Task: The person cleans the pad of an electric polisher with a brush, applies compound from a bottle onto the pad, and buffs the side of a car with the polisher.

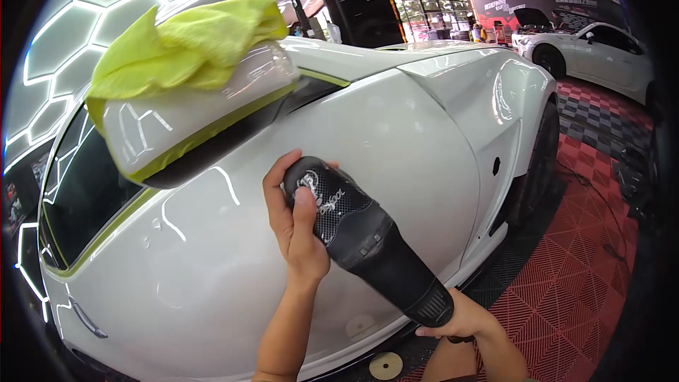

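Note:
A black car polisher (371, 240) spans the middle of the view, slanting from upper left to lower right. My left hand (300, 226) is closed over its head end, with the thumb on top. At the rear end of the body, my right hand (460, 315) wraps around the handle, and some of its fingers are hidden underneath. Beneath the tool lies the white car door (396, 141); the pad is hidden, so I cannot tell whether it touches the panel. A yellow-green microfiber cloth (184, 49) is draped over the side mirror (205, 110), which is edged with green masking tape.
A round, pale pad with a centre hole (385, 366) lies on the floor by the car's lower edge. Red and dark floor tiles (559, 269) run along the right, with a cable (601, 198) across them. Another white car (601, 56) stands farther back.

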The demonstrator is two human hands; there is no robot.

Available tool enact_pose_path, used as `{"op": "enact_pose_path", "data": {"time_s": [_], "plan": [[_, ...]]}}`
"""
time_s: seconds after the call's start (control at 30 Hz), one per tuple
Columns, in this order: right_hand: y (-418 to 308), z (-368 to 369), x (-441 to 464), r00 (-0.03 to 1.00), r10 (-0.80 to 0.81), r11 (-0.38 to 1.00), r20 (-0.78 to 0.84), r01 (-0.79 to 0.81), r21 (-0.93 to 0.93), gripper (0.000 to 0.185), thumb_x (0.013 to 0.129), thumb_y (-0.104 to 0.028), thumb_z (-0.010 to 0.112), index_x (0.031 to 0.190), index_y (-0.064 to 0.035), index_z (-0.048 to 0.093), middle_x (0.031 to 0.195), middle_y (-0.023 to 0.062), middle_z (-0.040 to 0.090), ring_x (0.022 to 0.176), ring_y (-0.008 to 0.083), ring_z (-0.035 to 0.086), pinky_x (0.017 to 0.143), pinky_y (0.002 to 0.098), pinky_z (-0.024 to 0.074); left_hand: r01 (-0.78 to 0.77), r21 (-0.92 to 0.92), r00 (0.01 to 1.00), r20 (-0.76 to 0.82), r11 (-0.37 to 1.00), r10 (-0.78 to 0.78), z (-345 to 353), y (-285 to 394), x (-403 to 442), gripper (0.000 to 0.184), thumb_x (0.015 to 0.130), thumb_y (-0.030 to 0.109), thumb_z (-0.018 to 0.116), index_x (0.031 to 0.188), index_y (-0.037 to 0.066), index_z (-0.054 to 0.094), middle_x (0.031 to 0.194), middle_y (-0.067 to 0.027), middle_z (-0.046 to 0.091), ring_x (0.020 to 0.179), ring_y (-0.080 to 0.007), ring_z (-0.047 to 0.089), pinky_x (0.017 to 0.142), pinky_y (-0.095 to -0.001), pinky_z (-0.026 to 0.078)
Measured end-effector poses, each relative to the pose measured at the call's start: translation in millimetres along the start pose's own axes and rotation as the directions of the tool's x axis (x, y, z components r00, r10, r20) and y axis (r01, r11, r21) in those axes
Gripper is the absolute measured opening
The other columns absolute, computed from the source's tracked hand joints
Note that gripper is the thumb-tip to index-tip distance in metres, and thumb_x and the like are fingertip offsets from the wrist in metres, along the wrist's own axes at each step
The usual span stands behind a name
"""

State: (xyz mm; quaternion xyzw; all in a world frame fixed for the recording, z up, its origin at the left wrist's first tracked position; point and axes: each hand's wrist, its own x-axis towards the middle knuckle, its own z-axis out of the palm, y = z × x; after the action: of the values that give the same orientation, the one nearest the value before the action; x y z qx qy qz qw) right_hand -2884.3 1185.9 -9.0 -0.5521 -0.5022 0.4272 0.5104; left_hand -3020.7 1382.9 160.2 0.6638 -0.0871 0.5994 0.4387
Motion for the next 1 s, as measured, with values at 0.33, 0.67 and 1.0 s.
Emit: {"op": "enact_pose_path", "data": {"time_s": [0.33,0.67,1.0], "plan": [[24.8,-111.1,-23.3,0.984,-0.036,0.965,-0.172,0.079,0.25,0.048,0.07,0.004,0.083,0.112,0.0019,0.059,0.074,0.0039,0.062,0.055,0.0136,0.061,0.053,0.0281,0.0484,-0.023,0.226,0.994,0.11,0.974,-0.002,127.5,-79.0,31.9,0.036,0.102,0.025,0.053,0.134,0.01,0.052,0.085,-0.0109,0.063,0.079,-0.024,0.061,0.077,-0.035,0.046],[53.1,-184.3,-21.2,0.984,-0.049,0.963,-0.171,0.092,0.253,0.038,0.068,0.009,0.08,0.101,0.0042,0.062,0.076,0.0084,0.065,0.057,0.0189,0.063,0.053,0.032,0.0504,-0.17,0.357,0.983,0.124,0.919,0.133,179.6,-117.4,53.3,0.036,0.102,0.027,0.052,0.133,0.009,0.052,0.077,-0.0151,0.063,0.075,-0.0335,0.063,0.072,-0.0408,0.045],[-14.5,-185.6,5.3,0.969,-0.069,0.968,-0.236,0.122,0.22,0.028,0.069,0.002,0.079,0.092,0.0034,0.064,0.066,0.0102,0.063,0.052,0.0218,0.062,0.051,0.0345,0.0512,-0.152,0.345,0.988,0.052,0.926,0.143,168.4,-113.3,109.4,0.036,0.102,0.033,0.048,0.133,0.013,0.051,0.084,-0.0187,0.068,0.082,-0.0413,0.065,0.077,-0.0479,0.046]]}}
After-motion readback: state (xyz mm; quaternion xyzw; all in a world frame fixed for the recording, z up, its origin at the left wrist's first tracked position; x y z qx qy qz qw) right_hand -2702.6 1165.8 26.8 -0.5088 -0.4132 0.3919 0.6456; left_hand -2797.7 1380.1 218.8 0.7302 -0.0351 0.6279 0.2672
